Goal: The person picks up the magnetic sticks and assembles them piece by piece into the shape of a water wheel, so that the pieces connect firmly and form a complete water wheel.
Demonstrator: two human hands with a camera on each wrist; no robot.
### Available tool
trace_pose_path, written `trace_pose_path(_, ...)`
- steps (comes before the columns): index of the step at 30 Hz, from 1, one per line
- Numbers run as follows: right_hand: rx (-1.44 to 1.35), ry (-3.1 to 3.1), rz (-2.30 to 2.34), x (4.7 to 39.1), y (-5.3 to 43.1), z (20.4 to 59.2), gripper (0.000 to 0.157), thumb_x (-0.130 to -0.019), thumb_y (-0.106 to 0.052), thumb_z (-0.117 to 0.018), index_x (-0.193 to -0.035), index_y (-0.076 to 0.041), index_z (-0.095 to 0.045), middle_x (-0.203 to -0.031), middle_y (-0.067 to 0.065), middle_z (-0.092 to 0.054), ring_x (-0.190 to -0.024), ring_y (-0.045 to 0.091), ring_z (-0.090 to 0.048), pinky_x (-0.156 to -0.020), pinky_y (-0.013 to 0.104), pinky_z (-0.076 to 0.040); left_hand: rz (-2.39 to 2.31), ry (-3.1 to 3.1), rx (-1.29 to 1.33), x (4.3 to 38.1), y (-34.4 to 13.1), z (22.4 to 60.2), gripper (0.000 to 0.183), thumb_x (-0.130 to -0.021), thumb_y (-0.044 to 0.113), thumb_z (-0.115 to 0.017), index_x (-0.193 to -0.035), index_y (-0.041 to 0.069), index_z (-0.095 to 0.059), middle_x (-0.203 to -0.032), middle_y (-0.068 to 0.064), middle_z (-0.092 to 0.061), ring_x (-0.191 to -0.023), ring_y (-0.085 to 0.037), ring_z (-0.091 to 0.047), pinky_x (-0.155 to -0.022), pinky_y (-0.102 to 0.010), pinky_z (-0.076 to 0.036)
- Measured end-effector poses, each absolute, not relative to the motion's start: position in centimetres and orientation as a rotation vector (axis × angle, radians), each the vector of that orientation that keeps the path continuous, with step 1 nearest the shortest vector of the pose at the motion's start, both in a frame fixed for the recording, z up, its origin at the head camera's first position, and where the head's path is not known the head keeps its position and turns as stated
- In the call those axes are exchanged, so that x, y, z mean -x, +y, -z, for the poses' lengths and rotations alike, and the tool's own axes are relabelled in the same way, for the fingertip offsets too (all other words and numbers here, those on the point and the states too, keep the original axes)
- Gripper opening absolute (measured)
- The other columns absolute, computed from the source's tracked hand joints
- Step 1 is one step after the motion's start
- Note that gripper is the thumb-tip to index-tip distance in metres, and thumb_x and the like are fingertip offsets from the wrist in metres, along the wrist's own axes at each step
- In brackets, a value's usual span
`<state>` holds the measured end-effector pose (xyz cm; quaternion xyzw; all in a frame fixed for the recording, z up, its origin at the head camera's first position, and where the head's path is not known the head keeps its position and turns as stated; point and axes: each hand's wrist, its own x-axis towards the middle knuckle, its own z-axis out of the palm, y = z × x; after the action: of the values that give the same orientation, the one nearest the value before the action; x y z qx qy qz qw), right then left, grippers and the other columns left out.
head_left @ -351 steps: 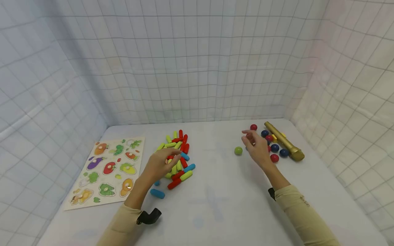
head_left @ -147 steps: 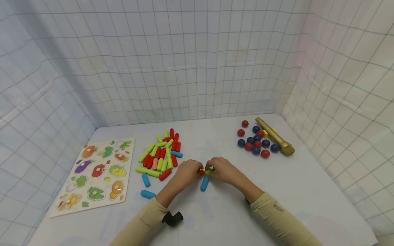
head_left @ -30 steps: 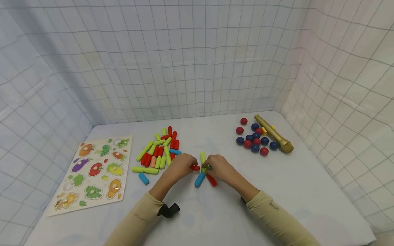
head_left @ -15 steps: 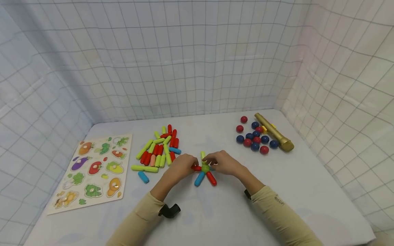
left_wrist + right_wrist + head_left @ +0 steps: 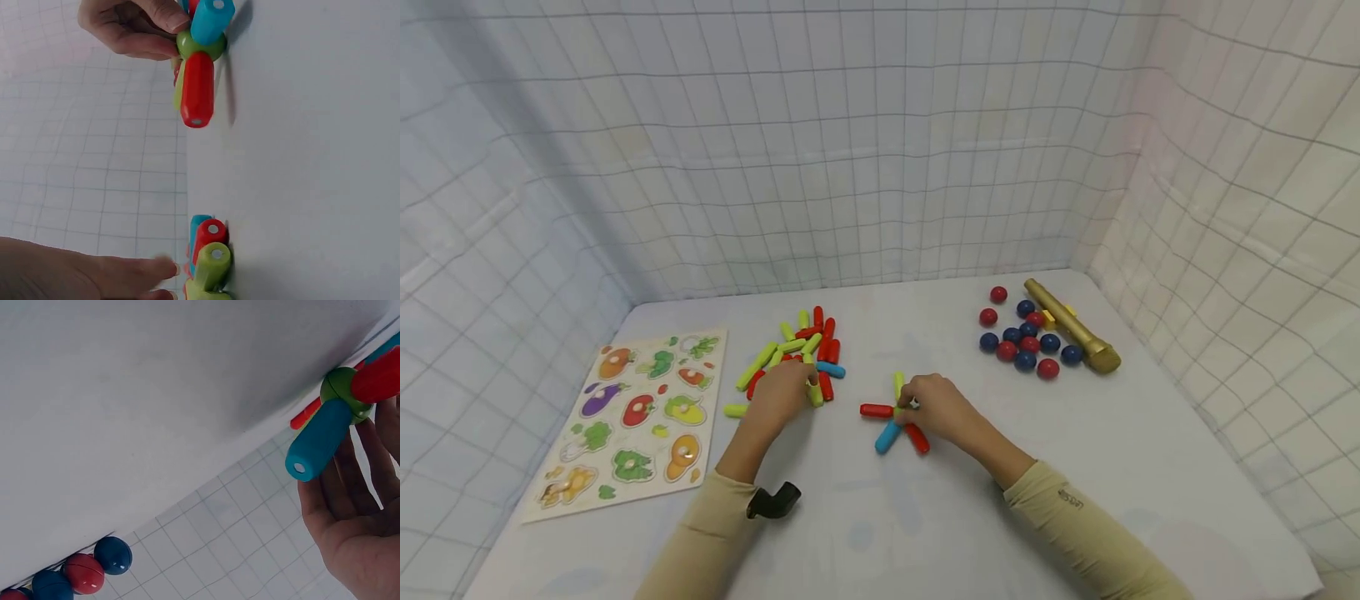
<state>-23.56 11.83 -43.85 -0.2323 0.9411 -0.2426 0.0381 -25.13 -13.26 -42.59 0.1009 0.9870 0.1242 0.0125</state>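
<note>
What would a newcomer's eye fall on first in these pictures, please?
Probably the star of coloured rods around a green ball, held by the right hand at the centre. Next might be the gold microphone beside red and blue balls at the right, then the vegetable puzzle board at the left.

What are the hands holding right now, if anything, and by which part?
The right hand holds the rod star by its green center ball. Whether the left hand, at the loose rods, grips any cannot be told.
</note>
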Motion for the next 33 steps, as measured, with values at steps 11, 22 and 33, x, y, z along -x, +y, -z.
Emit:
trace_pose_path(11, 0.728, 2.897, 0.719, 23.6, 12.0, 44.0, 0.016, -0.082, -0.016, -0.077, -0.098, -0.011, -0.077, -0.093, 0.001, -0.073, -0.094, 0.017, -0.056, -0.083, 0.034, -0.05, -0.116, 3.127, -0.575, 26.3, -13.0, 43.9, 0.013, -0.083, 0.005, -0.074, -0.092, 0.014, -0.076, -0.096, -0.009, -0.066, -0.087, -0.026, -0.056, -0.073, -0.038, -0.055)
trace_pose_path(22, 0.761, 2.86, 0.656, 23.7, 11.7, 43.8, 0.02, -0.083, -0.009, -0.076, -0.102, -0.007, -0.077, -0.099, 0.004, -0.075, -0.094, 0.02, -0.062, -0.086, 0.036, -0.051, 0.026, 3.108, -0.613, 27.3, -13.1, 44.6, 0.024, -0.083, 0.016, -0.077, -0.106, 0.014, -0.069, -0.094, -0.006, -0.072, -0.086, -0.025, -0.059, -0.079, -0.043, -0.05)
trace_pose_path(33, 0.812, 2.842, 0.691, 23.8, 11.9, 43.8, 0.018, -0.084, -0.008, -0.075, -0.101, -0.008, -0.077, -0.1, 0.004, -0.071, -0.094, 0.019, -0.064, -0.086, 0.035, -0.054, -0.236, 3.137, -0.772, 25.6, -11.5, 43.7, 0.028, -0.08, 0.02, -0.079, -0.105, 0.013, -0.069, -0.094, -0.003, -0.073, -0.086, -0.021, -0.062, -0.079, -0.034, -0.055)
